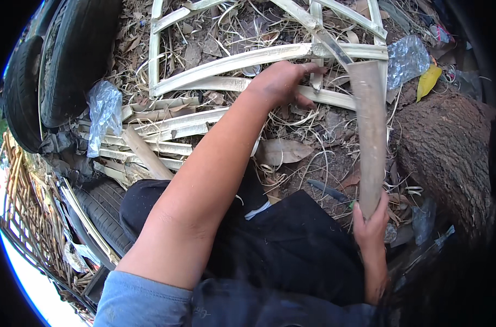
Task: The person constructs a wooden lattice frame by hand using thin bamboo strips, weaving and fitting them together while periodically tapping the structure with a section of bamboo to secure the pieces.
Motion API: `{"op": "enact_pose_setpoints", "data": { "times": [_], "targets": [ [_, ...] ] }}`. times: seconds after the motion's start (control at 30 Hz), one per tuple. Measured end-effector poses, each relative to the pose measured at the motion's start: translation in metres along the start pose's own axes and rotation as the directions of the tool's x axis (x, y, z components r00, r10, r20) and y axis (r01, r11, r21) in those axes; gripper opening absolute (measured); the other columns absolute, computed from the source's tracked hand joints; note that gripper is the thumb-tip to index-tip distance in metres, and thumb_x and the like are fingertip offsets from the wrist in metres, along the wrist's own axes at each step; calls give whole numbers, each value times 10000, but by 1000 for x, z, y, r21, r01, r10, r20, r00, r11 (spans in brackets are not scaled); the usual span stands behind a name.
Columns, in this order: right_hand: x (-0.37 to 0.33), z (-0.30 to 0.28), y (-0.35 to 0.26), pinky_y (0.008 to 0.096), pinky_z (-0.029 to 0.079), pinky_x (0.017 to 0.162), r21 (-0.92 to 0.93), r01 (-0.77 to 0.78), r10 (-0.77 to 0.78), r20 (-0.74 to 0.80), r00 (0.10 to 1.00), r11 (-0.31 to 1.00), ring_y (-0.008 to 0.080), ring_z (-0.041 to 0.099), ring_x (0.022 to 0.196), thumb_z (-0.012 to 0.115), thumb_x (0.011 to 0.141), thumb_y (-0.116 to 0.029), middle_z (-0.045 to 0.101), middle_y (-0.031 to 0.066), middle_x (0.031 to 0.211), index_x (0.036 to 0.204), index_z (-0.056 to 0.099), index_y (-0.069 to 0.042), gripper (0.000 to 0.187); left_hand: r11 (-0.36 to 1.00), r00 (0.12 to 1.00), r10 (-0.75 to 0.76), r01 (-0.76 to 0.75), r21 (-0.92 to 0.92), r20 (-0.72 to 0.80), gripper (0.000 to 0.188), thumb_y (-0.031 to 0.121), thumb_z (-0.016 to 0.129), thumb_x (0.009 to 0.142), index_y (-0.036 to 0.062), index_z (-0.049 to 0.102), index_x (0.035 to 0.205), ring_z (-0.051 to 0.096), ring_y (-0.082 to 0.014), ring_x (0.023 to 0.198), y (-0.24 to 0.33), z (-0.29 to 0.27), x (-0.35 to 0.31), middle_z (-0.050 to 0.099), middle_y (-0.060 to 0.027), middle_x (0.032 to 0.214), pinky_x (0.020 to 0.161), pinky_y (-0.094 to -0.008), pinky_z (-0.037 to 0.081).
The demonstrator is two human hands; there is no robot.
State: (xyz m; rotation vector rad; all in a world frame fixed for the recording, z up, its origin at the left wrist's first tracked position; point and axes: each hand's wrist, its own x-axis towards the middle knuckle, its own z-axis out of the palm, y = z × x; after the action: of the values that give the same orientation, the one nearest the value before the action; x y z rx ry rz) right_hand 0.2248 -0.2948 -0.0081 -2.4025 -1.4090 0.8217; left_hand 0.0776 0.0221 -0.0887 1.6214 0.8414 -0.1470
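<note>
My right hand (372, 218) is wrapped round the lower end of a long wooden-handled knife (367, 131). Its narrow, dark metal blade points up and to the left, and the tip lies against a pale split bamboo strip (291, 12). My left hand (280, 82) reaches over a frame of pale bamboo strips (220, 64) on the ground. Its visible fingers are apart, close to the crossing strips, and I see nothing held in them. The palm is turned away, so whether it touches a strip is hard to tell.
Old tyres (76, 60) stand at the left. Split bamboo pieces (166, 131) and a crumpled clear plastic bag (104, 114) lie beside them. A thick tree trunk (446, 147) rises at the right. A small knife (327, 189) rests on the littered soil.
</note>
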Motion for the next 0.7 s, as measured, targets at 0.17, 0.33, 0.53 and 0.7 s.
{"op": "enact_pose_setpoints", "data": {
  "times": [0.17,0.33,0.53,0.7],
  "targets": [
    [-4,2,-4,471,516,751,-1,111,-111,-18,994,994,448,634,868,705,807,-142,609,279,977,1272,379,85,612,936,976,205,-171,307,-79,641,78,773,748,237,543,1325,676,-270,727,-20,0,10,672,-142,951,698,-385,590],
    [-9,-2,2,476,519,742,88,174,-155,-188,970,981,444,636,841,724,782,-151,614,262,992,1266,394,90,633,968,976,215,-209,138,-34,485,90,592,894,211,508,1356,687,-257,685,-25,2,21,661,-153,1024,538,-358,602],
    [-16,-13,-5,473,517,754,15,240,-231,-221,948,971,444,636,840,725,784,-154,614,258,993,1269,392,95,639,998,998,62,-62,-9,6,643,39,728,773,199,509,1356,698,-214,686,-7,6,9,676,-130,947,477,-333,580],
    [-3,4,6,471,511,777,-157,60,-55,34,998,986,446,632,863,714,787,-138,617,261,973,1264,409,81,607,888,961,261,-202,412,-93,695,77,816,702,198,530,1324,695,-225,717,-16,-2,6,668,-129,950,507,-329,602]
  ]
}}
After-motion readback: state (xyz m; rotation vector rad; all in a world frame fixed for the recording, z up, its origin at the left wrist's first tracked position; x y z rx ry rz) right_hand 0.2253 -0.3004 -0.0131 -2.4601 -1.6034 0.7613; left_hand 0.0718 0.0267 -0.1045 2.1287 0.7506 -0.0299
